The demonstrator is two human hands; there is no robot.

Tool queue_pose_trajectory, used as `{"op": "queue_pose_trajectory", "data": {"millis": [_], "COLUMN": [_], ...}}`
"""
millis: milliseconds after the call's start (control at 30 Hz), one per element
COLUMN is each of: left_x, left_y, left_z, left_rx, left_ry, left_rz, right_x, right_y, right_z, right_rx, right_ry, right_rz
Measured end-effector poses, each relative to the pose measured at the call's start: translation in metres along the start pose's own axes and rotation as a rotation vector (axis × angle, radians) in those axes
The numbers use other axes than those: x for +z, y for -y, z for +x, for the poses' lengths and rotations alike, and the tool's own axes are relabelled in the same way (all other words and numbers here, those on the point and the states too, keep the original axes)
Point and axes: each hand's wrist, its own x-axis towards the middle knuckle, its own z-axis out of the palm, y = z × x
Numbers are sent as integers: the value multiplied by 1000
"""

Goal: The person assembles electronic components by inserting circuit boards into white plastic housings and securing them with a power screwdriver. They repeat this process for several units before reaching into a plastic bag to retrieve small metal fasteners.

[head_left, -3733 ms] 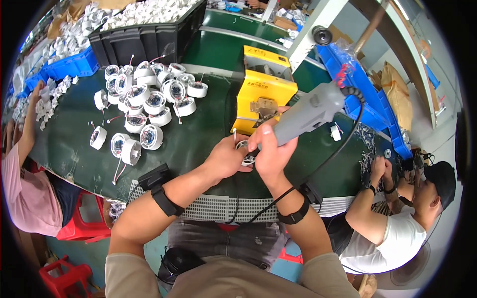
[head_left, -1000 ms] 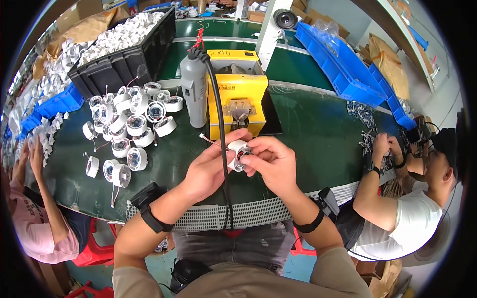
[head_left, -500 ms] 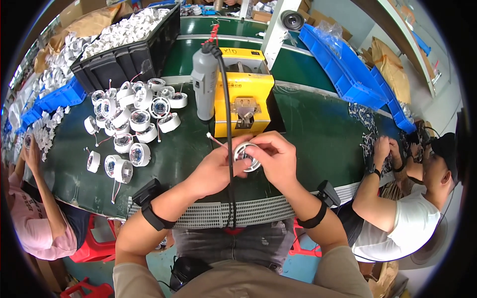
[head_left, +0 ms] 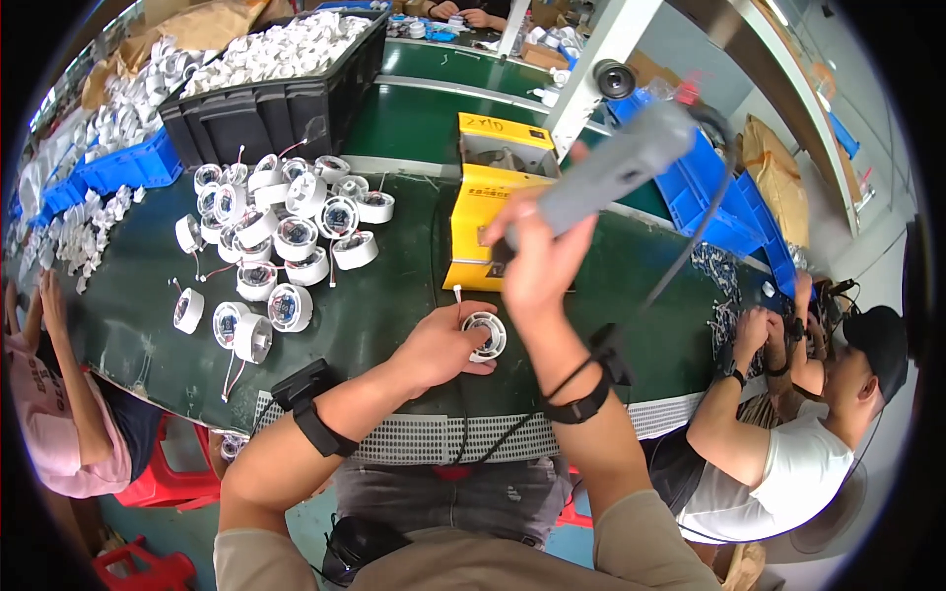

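Note:
My left hand (head_left: 441,347) is closed on a round white plastic housing (head_left: 499,341) above the green table's near side, thumb across its opening. A short lead with a small white connector sticks up from behind the fingers. My right hand (head_left: 537,258) grips the lower end of a grey corded electric screwdriver (head_left: 621,165), smeared by motion and tilted with its top to the upper right. The tool's tip is hidden. Just behind my right hand stands a yellow box-shaped machine (head_left: 469,219), partly covered by the hand and tool.
Several white housings with wires (head_left: 296,238) lie left on the green table (head_left: 384,305). Behind them stands a black crate (head_left: 266,118) heaped with white parts. Blue bins (head_left: 690,202) are at the right. Co-workers sit at both sides; a black cable (head_left: 680,271) hangs beside my right arm.
My right hand has left the white housing and taken hold of the screwdriver, which has swung from upright to a rightward tilt. My left hand keeps the housing, slightly lower.

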Motion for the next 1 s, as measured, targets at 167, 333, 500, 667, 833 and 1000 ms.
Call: {"op": "queue_pose_trajectory", "data": {"millis": [167, 333, 500, 667, 833, 1000], "left_x": [2, 0, 1, 2, 1, 1], "left_y": [-2, -1, -2, -1, -1, -1], "left_z": [0, 0, 1, 1, 4, 4], "left_rx": [-44, -51, -54, -34, -41, -30], "left_ry": [-30, -48, -63, -72, -101, -127], "left_rz": [-54, -82, -88, -93, -98, -92], "right_x": [-17, -10, -11, -11, -16, -20], "right_y": [-2, -8, -7, -8, 0, 18], "right_z": [23, 22, 20, 19, 6, -23], "right_rx": [69, 92, 90, 87, 83, 123], "right_ry": [-108, -140, -161, -165, -116, -47], "right_rz": [-129, -133, -160, -158, -138, -28]}}
